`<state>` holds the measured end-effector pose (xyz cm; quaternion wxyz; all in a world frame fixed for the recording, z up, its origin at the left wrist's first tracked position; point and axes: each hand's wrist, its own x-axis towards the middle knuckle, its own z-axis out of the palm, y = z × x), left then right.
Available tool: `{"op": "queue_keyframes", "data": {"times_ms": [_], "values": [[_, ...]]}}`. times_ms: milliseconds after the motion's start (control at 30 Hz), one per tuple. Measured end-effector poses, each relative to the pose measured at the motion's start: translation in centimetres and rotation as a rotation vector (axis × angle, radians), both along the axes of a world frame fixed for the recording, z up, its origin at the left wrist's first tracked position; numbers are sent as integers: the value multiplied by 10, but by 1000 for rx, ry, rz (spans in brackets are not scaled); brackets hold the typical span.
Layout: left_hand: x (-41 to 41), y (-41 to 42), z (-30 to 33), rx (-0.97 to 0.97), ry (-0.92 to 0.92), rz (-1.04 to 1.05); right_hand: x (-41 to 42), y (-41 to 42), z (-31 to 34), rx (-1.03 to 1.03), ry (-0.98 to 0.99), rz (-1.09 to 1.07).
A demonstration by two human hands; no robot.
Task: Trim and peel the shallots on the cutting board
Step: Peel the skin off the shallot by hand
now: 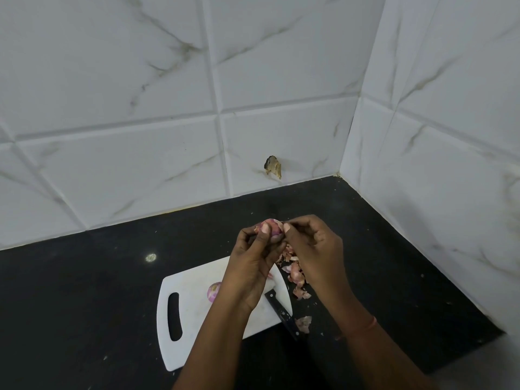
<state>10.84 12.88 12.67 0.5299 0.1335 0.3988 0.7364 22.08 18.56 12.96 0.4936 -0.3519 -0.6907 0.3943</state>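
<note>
My left hand [253,263] holds a pink-purple shallot [273,227] up above the far end of the white cutting board [191,305]. My right hand [312,249] pinches at the shallot's right side, thumb and fingertips on its skin. A second shallot [213,291] lies on the board, partly hidden behind my left wrist. A black-handled knife [282,313] rests at the board's right edge, its blade hidden under my left hand.
Pink shallot peels [295,274] are heaped on the black counter [84,291] just right of the board, with another scrap [304,323] by the knife handle. White marble-tiled walls close the corner behind and to the right. A broken patch [273,167] marks the back wall.
</note>
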Motion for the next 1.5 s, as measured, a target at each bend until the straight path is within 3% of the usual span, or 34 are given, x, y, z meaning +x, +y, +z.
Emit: {"op": "queue_keyframes", "data": {"times_ms": [500,1033,1333,1500], "values": [[0,-2,-1,-26,247,60,-2,2,-4,-2,-137,54],[-5,-6,3,-54,114,-51,12,17,-10,-154,-55,-188],[-8,-4,-4,26,222,-1,2,-1,7,-89,-70,8],[-10,-4,-6,29,320,17,-2,-3,7,-80,-77,-15]]}}
